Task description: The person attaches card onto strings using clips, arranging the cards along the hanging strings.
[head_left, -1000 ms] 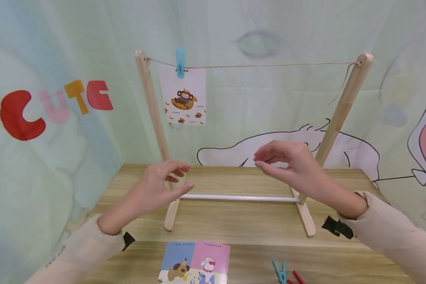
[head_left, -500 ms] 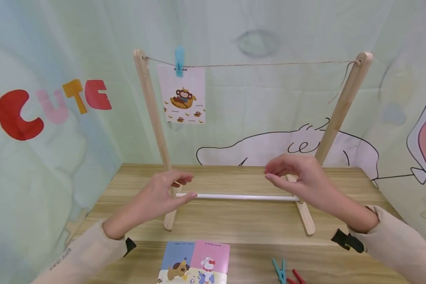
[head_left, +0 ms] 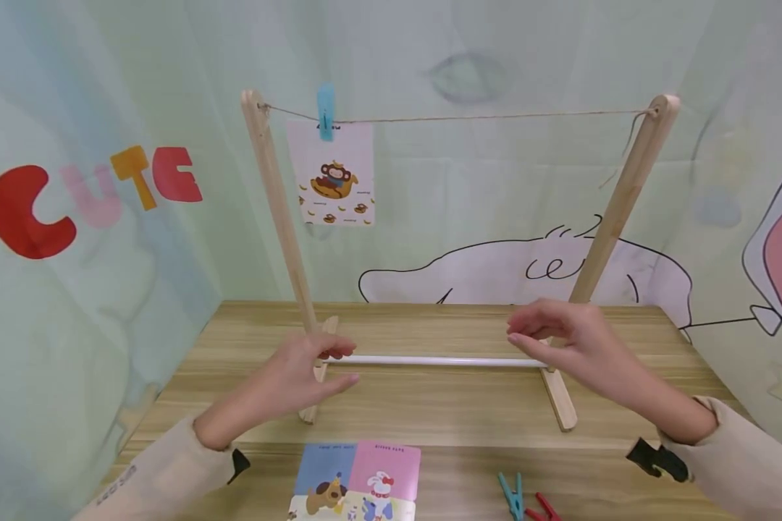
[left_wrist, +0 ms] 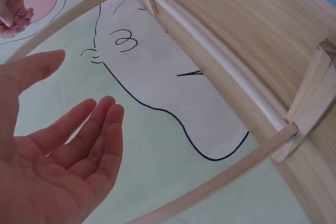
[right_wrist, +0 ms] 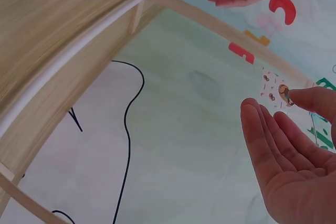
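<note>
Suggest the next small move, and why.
Probably lower the left hand to the dog card on the table: neither that hand nor the right hand holds anything, the monkey card already hangs clipped to the line, and a teal clip and a red clip lie unused nearby.

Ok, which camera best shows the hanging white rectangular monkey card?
Head view: the white rectangular monkey card shows largest and clearest, the light-blue clothespin over its top. In the right wrist view it's small, partly behind the right hand; the left wrist view misses it.
</note>
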Motion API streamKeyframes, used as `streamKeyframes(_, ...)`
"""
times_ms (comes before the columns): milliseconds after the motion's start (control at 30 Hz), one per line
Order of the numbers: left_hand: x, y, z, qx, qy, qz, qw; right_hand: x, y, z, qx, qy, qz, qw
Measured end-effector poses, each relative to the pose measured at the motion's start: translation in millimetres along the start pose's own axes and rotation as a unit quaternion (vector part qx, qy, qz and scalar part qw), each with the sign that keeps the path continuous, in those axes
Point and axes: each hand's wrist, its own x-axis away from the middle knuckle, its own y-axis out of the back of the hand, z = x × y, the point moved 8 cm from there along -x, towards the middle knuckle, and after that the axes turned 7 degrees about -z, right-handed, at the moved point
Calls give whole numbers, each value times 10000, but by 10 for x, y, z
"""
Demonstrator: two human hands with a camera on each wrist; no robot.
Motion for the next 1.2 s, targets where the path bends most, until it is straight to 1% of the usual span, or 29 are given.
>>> streamKeyframes(200,33,-35,32,-67,-12,133,9999,73,58,-76,90,-202,8,9998)
streamKeyframes(333,40,-57,47,71,-54,238,9997,126,81,-129,84,-310,9,9995)
streamKeyframes(433,57,-68,64,161,-49,247,9996,168,85,-167,163,-373,70,9991)
streamKeyframes(567,94,-97,107,117,1,230,9997,233,79,-221,272,-473,204,9983)
streamKeyframes(667,128,-145,149,50,90,279,9996,294,56,-275,317,-596,341,9971)
streamKeyframes(833,180,-256,207,187,220,476,9984,421,-2,-384,210,-1005,583,9930)
streamKeyframes(967,206,-323,241,245,293,582,9976,496,-29,-441,135,-1177,609,9911)
streamKeyframes(1067,212,-353,263,271,294,568,9976,534,-38,-469,147,-1239,598,9904)
streamKeyframes(1200,217,-403,289,316,316,578,9973,594,-59,-521,159,-1457,683,9868)
